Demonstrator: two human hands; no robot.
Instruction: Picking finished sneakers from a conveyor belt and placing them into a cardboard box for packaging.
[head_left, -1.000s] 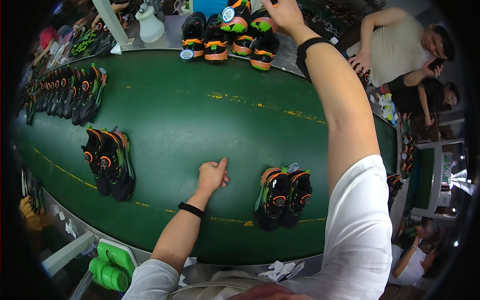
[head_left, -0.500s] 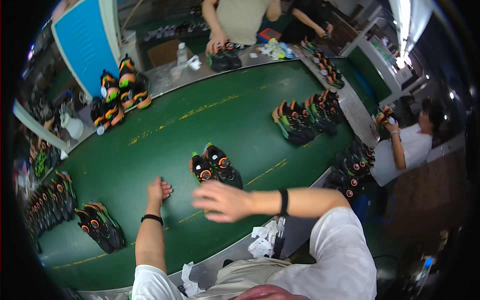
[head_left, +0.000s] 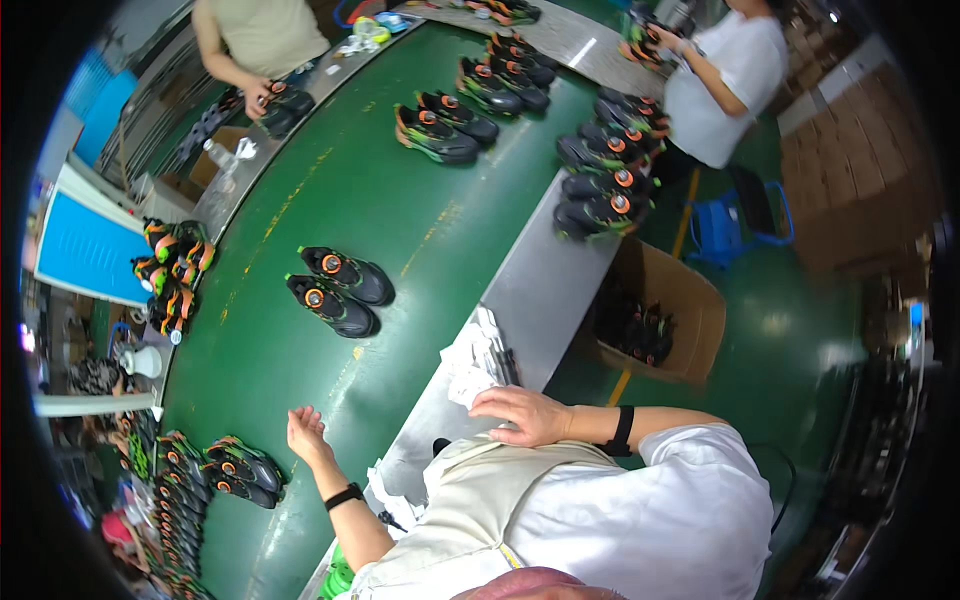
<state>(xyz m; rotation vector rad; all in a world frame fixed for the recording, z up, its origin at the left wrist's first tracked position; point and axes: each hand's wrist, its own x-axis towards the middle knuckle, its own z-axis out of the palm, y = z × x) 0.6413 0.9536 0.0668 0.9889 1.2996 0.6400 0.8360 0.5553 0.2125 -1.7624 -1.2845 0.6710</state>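
Observation:
A pair of black shoes with orange and green trim (head_left: 340, 290) stands on the green conveyor belt (head_left: 300, 375), beyond my hands. My left hand (head_left: 308, 435) hovers over the belt on the near side of that pair, empty, its fingers loosely bent and apart. At the metal ledge in front of my body is my right hand (head_left: 525, 413), fingers extended and slightly bent. It is nearest to crumpled white paper (head_left: 465, 370) and some slim pen-like tools (head_left: 492, 345); whether it touches the paper I cannot tell. Nothing shows in its grip.
More shoes stand farther along the belt (head_left: 440, 128), on the right-hand ledge (head_left: 605, 195) and at the left (head_left: 240, 470). A cardboard box (head_left: 690, 330) holding shoes sits right of the ledge, near a blue stool (head_left: 735, 220). Two people handle shoes across the belt and at the far right.
The view has turned to the right. My right hand has drawn back from beside the pair of shoes to the near ledge by the paper. My left hand stays over the belt, its fingers a little more bent.

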